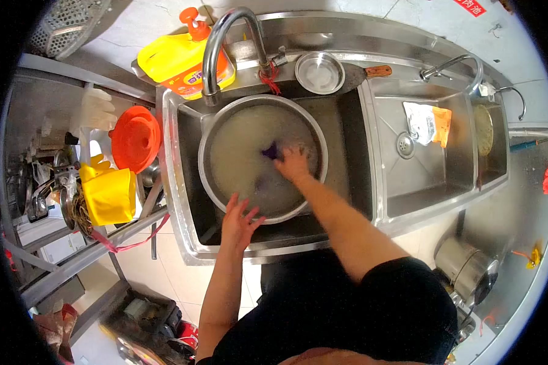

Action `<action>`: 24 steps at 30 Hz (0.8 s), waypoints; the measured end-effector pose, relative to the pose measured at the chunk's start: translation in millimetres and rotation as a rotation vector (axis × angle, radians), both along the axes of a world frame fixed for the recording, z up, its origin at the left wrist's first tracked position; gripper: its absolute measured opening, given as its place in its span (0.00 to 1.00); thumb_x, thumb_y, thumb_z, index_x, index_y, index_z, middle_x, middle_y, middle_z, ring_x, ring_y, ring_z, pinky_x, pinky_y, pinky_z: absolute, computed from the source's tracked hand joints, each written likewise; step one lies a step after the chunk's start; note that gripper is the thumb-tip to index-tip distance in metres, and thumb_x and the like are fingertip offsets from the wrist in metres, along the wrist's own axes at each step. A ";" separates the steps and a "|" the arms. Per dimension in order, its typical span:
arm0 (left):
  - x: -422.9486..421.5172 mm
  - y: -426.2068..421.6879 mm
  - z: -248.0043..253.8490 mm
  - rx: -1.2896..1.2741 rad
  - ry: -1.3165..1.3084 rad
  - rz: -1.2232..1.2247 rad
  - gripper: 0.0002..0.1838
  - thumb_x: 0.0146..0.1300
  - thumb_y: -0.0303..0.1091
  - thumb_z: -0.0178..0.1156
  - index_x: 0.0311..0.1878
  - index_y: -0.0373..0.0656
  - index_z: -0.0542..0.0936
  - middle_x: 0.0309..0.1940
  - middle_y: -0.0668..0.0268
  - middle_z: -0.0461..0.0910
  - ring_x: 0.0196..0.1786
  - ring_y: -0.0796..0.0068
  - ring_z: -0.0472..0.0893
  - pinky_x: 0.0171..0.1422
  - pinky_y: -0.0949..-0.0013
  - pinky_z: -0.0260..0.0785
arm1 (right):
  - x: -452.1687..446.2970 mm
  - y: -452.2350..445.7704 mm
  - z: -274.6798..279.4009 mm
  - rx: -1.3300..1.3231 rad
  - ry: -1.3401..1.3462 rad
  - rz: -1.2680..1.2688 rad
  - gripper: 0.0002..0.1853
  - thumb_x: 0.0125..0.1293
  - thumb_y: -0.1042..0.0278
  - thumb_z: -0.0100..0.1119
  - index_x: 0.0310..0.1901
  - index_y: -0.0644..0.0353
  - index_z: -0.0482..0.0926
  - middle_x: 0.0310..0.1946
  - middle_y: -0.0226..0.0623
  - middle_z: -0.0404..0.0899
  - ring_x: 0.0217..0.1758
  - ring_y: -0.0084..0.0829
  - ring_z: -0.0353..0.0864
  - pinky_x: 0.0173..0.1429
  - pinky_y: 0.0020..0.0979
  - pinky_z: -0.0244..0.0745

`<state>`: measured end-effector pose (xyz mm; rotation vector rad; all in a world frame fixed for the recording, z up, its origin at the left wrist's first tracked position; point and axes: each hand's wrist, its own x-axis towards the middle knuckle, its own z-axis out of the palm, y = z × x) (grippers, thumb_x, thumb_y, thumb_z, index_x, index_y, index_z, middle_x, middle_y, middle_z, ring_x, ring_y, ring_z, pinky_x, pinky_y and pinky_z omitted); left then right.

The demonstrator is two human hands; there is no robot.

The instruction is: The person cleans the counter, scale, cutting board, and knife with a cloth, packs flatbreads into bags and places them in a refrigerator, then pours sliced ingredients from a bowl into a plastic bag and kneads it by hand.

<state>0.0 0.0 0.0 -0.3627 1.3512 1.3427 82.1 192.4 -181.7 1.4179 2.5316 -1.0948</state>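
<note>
A round metal basin point(203, 157) of cloudy water point(237, 137) stands in the left sink. My right hand point(294, 163) reaches into the basin at the water's surface, fingers apart and slightly blurred. Beside its thumb a dark purple, soft-looking piece point(270, 151) pokes out of the water; its kind is unclear, and whether thumb and piece touch I cannot tell. A fainter purple patch shows under the water lower down. My left hand point(240, 224) is at the basin's near-left rim, fingers spread, holding nothing.
A tap point(212, 91) arches over the basin's back left. Behind stand a yellow-orange jug point(182, 64), a small metal bowl point(319, 72) and a wooden-handled knife point(378, 71). The right sink point(411, 188) holds a packet point(428, 123). Yellow gloves point(108, 194) hang left.
</note>
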 end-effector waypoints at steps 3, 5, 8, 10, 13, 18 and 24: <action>-9.4 87.8 -57.1 -0.071 -0.083 0.100 0.39 0.64 0.57 0.50 0.73 0.55 0.49 0.73 0.54 0.43 0.71 0.44 0.51 0.63 0.35 0.58 | -29.0 34.5 -32.1 -0.229 0.202 -0.042 0.18 0.58 0.68 0.56 0.51 0.54 0.76 0.48 0.49 0.76 0.53 0.47 0.74 0.58 0.37 0.69; -10.5 84.9 -58.2 -0.251 -0.156 0.212 0.35 0.66 0.57 0.48 0.71 0.49 0.55 0.70 0.53 0.54 0.67 0.45 0.61 0.63 0.40 0.61 | -32.2 -13.4 12.8 -0.572 0.427 -0.020 0.10 0.59 0.74 0.52 0.41 0.58 0.79 0.36 0.40 0.81 0.42 0.35 0.78 0.50 0.32 0.72; -11.4 66.8 -70.7 -0.012 -0.201 0.280 0.32 0.67 0.57 0.45 0.66 0.44 0.63 0.61 0.57 0.68 0.60 0.53 0.71 0.62 0.48 0.65 | -8.9 -47.3 125.2 -0.873 0.470 0.024 0.08 0.60 0.74 0.51 0.37 0.60 0.80 0.33 0.38 0.81 0.39 0.31 0.79 0.46 0.34 0.74; -16.2 69.0 -91.4 0.221 -0.193 0.271 0.30 0.67 0.58 0.45 0.61 0.44 0.69 0.54 0.58 0.74 0.56 0.58 0.75 0.59 0.51 0.68 | 0.2 -62.2 159.1 -0.807 0.679 0.031 0.08 0.60 0.75 0.50 0.37 0.61 0.80 0.32 0.38 0.80 0.39 0.31 0.78 0.49 0.31 0.72; -27.3 68.4 -101.9 0.274 -0.117 0.167 0.24 0.68 0.53 0.43 0.55 0.44 0.73 0.47 0.61 0.78 0.51 0.61 0.78 0.54 0.53 0.73 | -7.4 -75.3 194.3 -0.815 0.763 -0.034 0.06 0.62 0.73 0.54 0.40 0.61 0.78 0.34 0.34 0.79 0.38 0.26 0.76 0.49 0.27 0.71; -11.7 60.6 -94.3 0.058 -0.107 0.459 0.20 0.68 0.48 0.45 0.52 0.44 0.75 0.45 0.59 0.79 0.49 0.62 0.79 0.51 0.55 0.74 | -43.5 -50.7 139.7 -0.191 0.637 0.382 0.12 0.59 0.62 0.58 0.42 0.58 0.79 0.38 0.43 0.75 0.42 0.44 0.74 0.47 0.40 0.71; 2.4 58.6 -39.8 -0.229 0.374 0.301 0.16 0.66 0.40 0.51 0.49 0.39 0.77 0.39 0.57 0.79 0.37 0.63 0.79 0.42 0.59 0.74 | -67.8 56.0 15.1 0.326 0.216 0.951 0.12 0.61 0.66 0.51 0.39 0.60 0.82 0.39 0.48 0.80 0.44 0.46 0.78 0.51 0.44 0.73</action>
